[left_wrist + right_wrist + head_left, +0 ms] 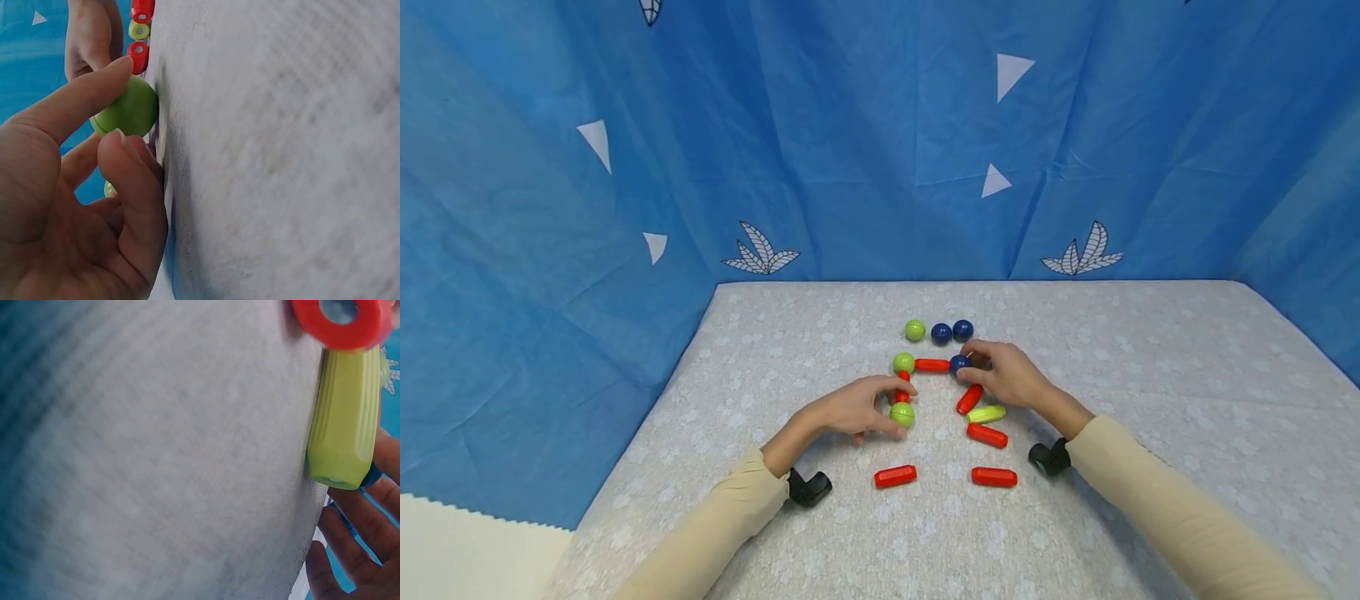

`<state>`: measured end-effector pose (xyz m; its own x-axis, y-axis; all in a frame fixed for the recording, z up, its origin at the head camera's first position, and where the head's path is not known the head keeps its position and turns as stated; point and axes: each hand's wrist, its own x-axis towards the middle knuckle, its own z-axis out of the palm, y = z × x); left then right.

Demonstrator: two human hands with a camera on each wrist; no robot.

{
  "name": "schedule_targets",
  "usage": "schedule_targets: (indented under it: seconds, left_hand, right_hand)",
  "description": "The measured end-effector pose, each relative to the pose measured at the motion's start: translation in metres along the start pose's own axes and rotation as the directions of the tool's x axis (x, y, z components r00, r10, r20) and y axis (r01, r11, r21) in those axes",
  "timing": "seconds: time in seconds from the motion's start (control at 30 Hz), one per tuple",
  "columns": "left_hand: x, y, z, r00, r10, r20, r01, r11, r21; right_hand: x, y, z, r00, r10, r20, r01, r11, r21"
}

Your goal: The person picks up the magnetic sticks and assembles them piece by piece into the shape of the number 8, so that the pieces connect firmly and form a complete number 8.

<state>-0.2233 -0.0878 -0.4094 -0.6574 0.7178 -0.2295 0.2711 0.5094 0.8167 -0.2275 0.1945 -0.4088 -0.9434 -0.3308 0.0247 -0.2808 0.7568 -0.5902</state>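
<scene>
My left hand (861, 407) holds a green ball (902, 415) between thumb and fingers; the left wrist view shows the same ball (134, 109) close up. From this ball a red rod (903, 385) runs back to a second green ball (904, 362), partly covered by a fingertip. Another red rod (933, 365) leads right from that corner to a dark blue ball (959, 363). Thumb and fingers of my right hand (1009, 373) pinch this blue ball. In the right wrist view, a yellow-green rod (344, 419) mostly hides it.
Behind the joined pieces sit a loose green ball (915, 330) and two blue balls (942, 334). Near my right hand lie a red rod (970, 399), a yellow-green rod (987, 414) and another red rod (987, 435). Two more red rods (895, 477) lie closer to me.
</scene>
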Motion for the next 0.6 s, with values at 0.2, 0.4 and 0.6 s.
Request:
schedule_targets:
  seconds: [0.2,0.4,0.6]
  left_hand:
    - [-0.0007,0.0003,0.0001,1.000,0.007,0.000,-0.007,1.000,-0.007]
    - [-0.0035,-0.0016,-0.0002,1.000,0.015,-0.006,-0.015,1.000,-0.025]
    - [-0.0058,-0.0038,-0.0010,0.999,0.035,-0.031,-0.037,0.998,-0.047]
  right_hand:
    - [0.0001,-0.0004,-0.0003,1.000,0.002,-0.002,-0.002,1.000,0.003]
    - [0.0012,0.0003,0.0003,1.000,0.002,0.005,-0.002,1.000,0.007]
    - [0.0014,0.0000,-0.0011,1.000,0.007,0.007,-0.007,1.000,0.008]
